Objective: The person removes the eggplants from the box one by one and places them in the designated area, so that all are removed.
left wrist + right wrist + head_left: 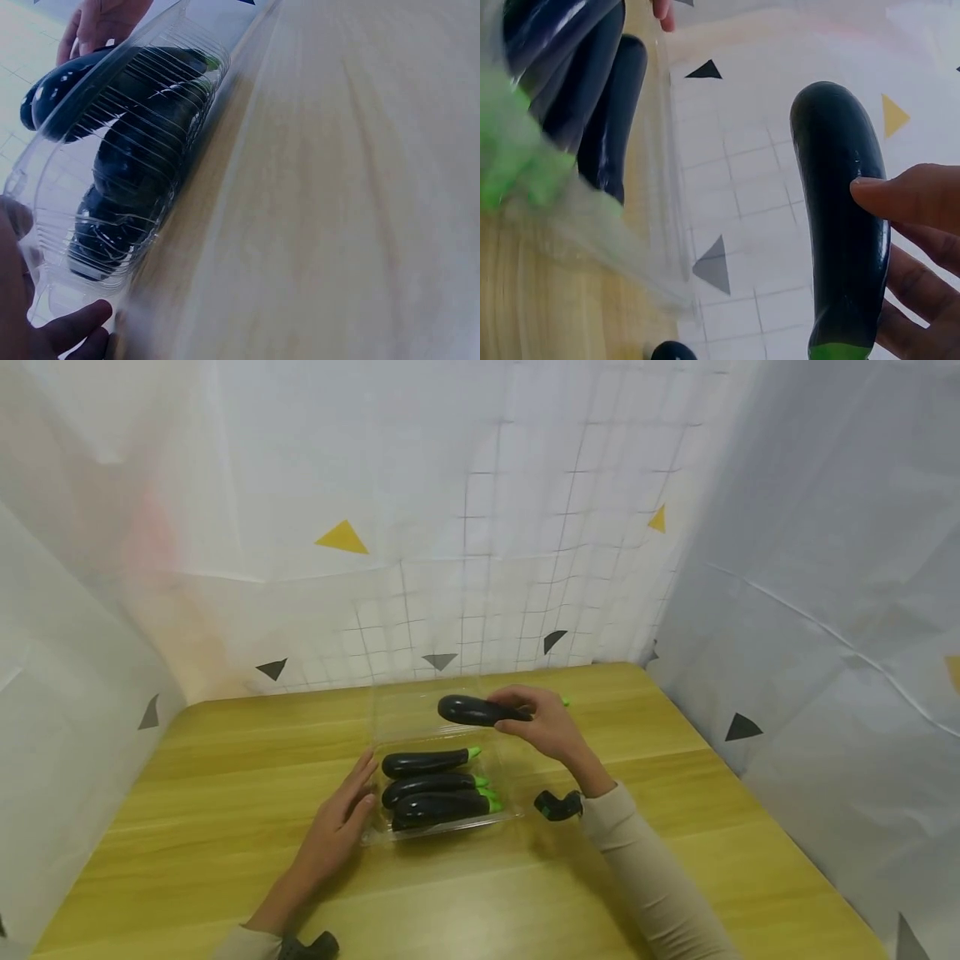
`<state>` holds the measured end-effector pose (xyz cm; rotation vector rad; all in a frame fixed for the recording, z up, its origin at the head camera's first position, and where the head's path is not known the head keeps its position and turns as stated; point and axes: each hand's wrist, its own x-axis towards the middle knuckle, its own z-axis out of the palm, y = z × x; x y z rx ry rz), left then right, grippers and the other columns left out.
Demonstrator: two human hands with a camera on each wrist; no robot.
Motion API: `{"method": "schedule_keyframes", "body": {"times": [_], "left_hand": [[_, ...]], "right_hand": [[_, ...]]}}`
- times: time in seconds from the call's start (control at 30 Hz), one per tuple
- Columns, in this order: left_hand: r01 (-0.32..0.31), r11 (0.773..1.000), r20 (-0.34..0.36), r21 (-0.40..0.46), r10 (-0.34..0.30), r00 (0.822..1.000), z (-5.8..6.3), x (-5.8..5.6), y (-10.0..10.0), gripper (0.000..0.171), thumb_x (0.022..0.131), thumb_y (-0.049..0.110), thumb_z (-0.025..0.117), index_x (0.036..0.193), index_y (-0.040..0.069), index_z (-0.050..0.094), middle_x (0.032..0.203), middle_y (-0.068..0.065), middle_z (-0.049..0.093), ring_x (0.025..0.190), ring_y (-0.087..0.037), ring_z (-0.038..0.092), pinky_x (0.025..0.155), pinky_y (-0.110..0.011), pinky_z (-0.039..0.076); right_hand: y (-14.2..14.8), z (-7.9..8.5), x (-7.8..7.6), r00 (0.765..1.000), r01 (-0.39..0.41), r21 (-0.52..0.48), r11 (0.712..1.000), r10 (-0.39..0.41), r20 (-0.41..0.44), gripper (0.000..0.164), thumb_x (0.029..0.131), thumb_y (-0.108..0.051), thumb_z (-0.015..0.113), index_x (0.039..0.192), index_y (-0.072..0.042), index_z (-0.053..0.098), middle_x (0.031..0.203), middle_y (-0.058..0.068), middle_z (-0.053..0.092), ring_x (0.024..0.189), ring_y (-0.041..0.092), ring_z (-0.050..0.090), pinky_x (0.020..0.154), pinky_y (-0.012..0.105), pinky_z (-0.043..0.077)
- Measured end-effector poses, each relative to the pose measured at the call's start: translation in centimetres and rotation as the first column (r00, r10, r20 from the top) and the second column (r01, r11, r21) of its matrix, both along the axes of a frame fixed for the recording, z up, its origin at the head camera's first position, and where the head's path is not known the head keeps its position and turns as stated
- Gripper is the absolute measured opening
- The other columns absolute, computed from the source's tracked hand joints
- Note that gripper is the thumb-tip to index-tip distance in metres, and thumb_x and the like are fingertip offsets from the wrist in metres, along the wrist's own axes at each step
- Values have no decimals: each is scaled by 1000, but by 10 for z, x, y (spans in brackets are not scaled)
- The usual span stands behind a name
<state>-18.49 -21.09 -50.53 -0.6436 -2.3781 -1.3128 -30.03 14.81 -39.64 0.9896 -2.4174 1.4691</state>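
My right hand [542, 720] pinches a dark eggplant [840, 210] between thumb and fingers. The eggplant is held above the rear of a clear plastic box, and in the head view its stem end is hidden by the hand. Several glossy eggplants [426, 763] with green stems lie side by side in the clear box [442, 835]. At the box's left side rests my left hand [330, 835], its fingers extended and thumb apart. In the left wrist view, its fingers [79, 326] are beside the box's ribbed wall.
The box's clear lid [408, 710] lies folded back behind it. A green tip [566, 702] shows beyond my right hand; its body is hidden. The wooden table [225, 793] is bounded by white sheets [825, 568] at the back and sides.
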Motion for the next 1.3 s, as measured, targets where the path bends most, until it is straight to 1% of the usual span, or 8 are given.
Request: {"method": "schedule_keyframes", "body": {"times": [0.13,0.23,0.4,0.63,0.83,0.97,1.1,1.3], "left_hand": [[-6,1000,16,-4,6,1000,0,1,0,50,110,9,52,159,4,42,168,-9,29,129,-36,59,105,-15,36],[-3,1000,17,-2,3,1000,-1,1,0,50,110,9,51,159,4,42,168,-9,29,129,-36,59,104,-15,37],[5,1000,10,3,-5,1000,0,1,1,50,110,8,52,158,3,42,168,-10,29,129,-37,59,103,-15,38],[15,1000,4,13,-15,1000,1,1,1,50,109,6,52,158,3,42,168,-10,29,129,-36,59,103,-16,40],[21,1000,3,23,-21,1000,2,1,1,50,109,6,53,158,3,43,168,-10,29,129,-36,59,103,-16,40],[13,1000,5,13,-13,1000,2,1,1,50,109,7,52,158,3,43,168,-10,29,129,-35,59,103,-16,40],[11,1000,6,10,-11,1000,2,1,1,50,110,7,52,158,3,42,168,-11,29,129,-35,59,103,-17,40],[8,1000,-2,-6,-8,1000,1,0,0,50,110,8,51,158,2,42,168,-13,29,129,-36,59,104,-19,40]], "right_hand": [[6,-1,-3,1000,29,4,1000,-29,4,35,90,-5,82,125,-4,74,119,12,73,104,32,69,89,55,53],[13,-2,-8,999,54,9,999,-54,8,36,89,-4,83,124,-3,75,119,14,73,103,34,69,89,57,53],[25,-7,-20,995,96,41,995,-96,16,36,88,-3,83,123,-6,76,115,10,74,103,29,70,88,52,55],[37,-9,-32,992,127,76,989,-128,11,37,86,-1,84,121,-6,76,111,9,75,102,28,69,88,50,55],[45,-9,-38,988,141,110,984,-146,41,35,87,-2,83,121,-8,76,113,9,74,105,29,68,92,52,53],[50,-7,-41,987,141,111,984,-149,65,35,87,0,82,121,-6,76,116,11,73,109,31,67,97,54,51],[55,-7,-47,986,131,101,986,-140,88,35,87,2,81,122,-4,76,119,13,72,112,32,66,96,52,53],[63,-10,-56,987,117,104,988,-127,97,35,88,2,80,123,-3,75,123,14,71,115,32,65,96,51,53]]}}
